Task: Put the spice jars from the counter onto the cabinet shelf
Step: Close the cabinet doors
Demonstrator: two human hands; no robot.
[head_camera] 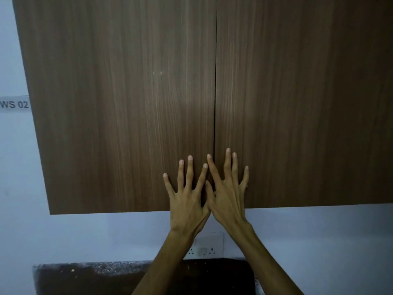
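The two brown wood-grain cabinet doors (127, 103) are showing a smooth matt laminate finish, while the dark speckled stone bench (95, 277) below is looking rough and grainy.

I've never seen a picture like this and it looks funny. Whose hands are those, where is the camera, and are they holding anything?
The camera sits on a person's head, so you see what that person sees. There is only this one picture. The left hand and the right hand lie flat, fingers spread, against two shut wooden cabinet doors. They hold nothing. Below is a wall socket and a dark counter. A label on the wall reads "WS 02". No spice jars show in this picture.
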